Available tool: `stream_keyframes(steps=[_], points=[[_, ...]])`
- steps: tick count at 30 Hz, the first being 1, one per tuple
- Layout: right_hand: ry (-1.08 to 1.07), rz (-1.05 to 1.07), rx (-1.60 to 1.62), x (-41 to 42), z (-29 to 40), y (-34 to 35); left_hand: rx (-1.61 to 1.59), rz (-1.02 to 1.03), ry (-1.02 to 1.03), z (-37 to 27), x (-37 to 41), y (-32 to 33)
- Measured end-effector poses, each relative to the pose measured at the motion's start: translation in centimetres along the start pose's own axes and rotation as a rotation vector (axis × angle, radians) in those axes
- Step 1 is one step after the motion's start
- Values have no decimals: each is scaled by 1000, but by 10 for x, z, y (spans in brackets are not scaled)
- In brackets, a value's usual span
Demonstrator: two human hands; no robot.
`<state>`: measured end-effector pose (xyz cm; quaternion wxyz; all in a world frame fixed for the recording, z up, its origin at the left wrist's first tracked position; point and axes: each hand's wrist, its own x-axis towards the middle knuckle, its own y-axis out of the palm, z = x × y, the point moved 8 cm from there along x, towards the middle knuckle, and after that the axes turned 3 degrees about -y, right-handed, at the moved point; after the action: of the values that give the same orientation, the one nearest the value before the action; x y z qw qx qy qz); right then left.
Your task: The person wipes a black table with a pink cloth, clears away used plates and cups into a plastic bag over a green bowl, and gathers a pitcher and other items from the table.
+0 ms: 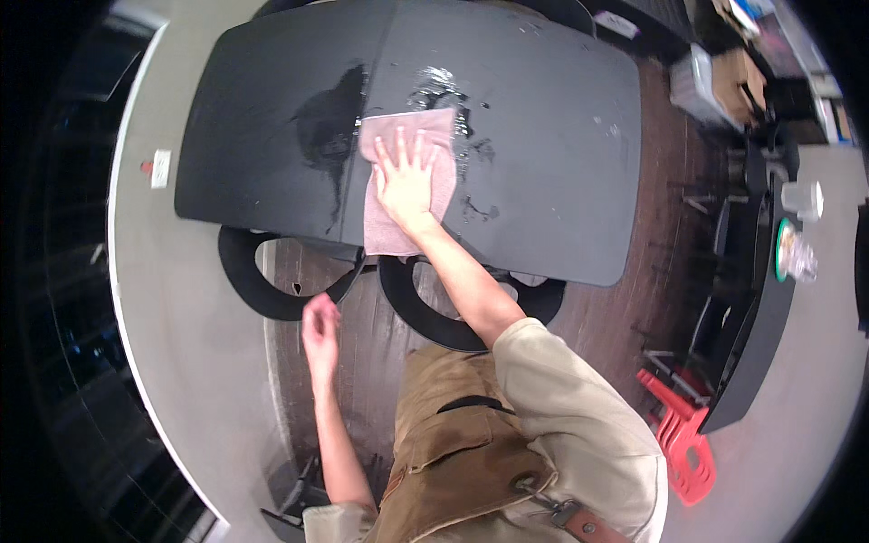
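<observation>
My right hand [406, 183] lies flat with spread fingers on a pink cloth [441, 186]. The cloth rests on the dark grey tabletop [557, 163], by the seam between its two halves, and its lower end reaches the near edge. Shiny water [438, 85] pools just beyond the cloth, and wet patches spread to both sides of it. My left hand [320, 317] hangs low in front of the table, beside the black chair back on the left [254, 292]. Its fingers look loosely curled and are blurred; nothing shows in them.
Another black chair back [434, 319] stands between my body and the table. At the right are a side table [753, 360] with a plastic cup [802, 200] and a green-rimmed container [787, 251], a red plastic chair [686, 441] and a cardboard box [736, 85].
</observation>
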<state>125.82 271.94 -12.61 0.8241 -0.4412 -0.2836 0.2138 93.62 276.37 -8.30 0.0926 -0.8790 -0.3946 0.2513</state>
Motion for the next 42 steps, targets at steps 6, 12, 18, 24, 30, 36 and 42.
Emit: stream_keyframes(steps=[6, 12, 18, 24, 30, 36, 42], points=[[31, 68, 83, -59, -103, -64, 679, -415, 473, -95, 166, 7], [557, -53, -369, -175, -310, -219, 858, -562, 548, -80, 218, 38], [437, 192, -342, -92, -193, -123, 841, -565, 436, -73, 220, 31], [-163, 51, 125, 85, -2, 17, 859, -560, 463, -80, 229, 32], [-4, -104, -32, 95, -172, -45, 793, -538, 385, -72, 222, 27], [632, -229, -485, -63, -368, -208, 857, -544, 412, -78, 225, 37], [397, 111, -318, 23, -195, -84, 868, -559, 365, -77, 222, 31]])
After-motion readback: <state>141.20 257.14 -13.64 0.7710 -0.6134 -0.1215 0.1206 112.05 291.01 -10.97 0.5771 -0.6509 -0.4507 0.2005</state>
